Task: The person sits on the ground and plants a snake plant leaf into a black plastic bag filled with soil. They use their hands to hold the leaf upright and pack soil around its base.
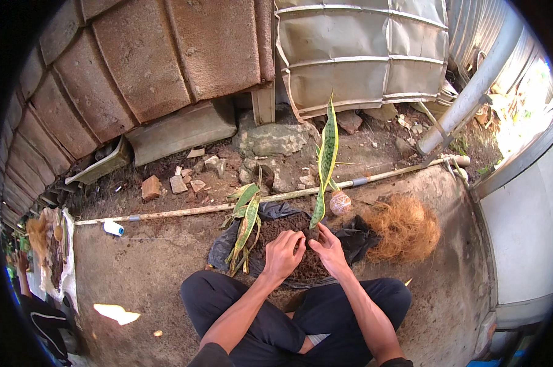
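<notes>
A variegated snake plant leaf (327, 156) stands upright, its base in a dark clump of soil at my right hand (330, 250), whose thumb and fingers close round it. My left hand (283, 253) is curled just left of the clump, over loose dark soil (288, 225) on a black plastic sheet (222, 245); whether its fingers hold anything is hidden. More snake plant leaves (245, 225), some dried, lie on the sheet's left side. A string-wrapped ball (340, 203) with a leaf rising from it rests beyond my right hand. A heap of brown coconut fibre (402, 229) lies at the right.
A spool of thread (113, 228) lies at the left, its thread trailing right. A long pale pipe (189, 213) crosses beyond the sheet, with broken bricks (151, 188) and stones behind it. Another person's arm (24, 275) shows at the far left, near more fibre and soil.
</notes>
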`<state>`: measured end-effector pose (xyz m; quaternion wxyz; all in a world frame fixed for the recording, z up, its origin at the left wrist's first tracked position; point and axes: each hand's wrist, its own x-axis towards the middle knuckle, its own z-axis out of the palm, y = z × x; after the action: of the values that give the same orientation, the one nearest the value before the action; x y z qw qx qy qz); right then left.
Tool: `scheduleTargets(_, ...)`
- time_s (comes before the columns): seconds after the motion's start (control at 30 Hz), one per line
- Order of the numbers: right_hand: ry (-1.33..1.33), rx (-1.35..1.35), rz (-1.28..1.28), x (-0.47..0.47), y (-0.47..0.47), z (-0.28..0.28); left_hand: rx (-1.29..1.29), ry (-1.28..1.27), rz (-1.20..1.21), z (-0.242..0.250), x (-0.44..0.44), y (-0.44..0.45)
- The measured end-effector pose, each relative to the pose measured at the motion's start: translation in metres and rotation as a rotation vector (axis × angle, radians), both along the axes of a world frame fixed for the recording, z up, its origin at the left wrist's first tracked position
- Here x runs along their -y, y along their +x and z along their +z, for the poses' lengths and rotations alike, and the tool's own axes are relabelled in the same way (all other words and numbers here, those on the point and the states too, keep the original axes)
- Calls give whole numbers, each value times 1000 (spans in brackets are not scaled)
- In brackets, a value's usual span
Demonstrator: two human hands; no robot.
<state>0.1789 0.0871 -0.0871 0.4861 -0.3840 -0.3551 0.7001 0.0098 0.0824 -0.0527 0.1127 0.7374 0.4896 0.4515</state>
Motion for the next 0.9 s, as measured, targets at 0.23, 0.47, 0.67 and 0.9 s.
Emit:
scheduleTargets(0.23, 19, 63, 3, 0, -1, 3, 11, -33, -18, 3, 0, -1)
scheduleTargets(0.47, -45, 80, -17, -1, 1, 4, 152, -95, -8, 2, -1, -4)
scheduleTargets(0.67, -44, 21, -7, -1, 0, 2, 626, -306, 125, -19, -10, -5)
scheduleTargets(0.9, -126, -81, -24, 0, 3, 3, 1181, -734, 194, -34, -20, -16)
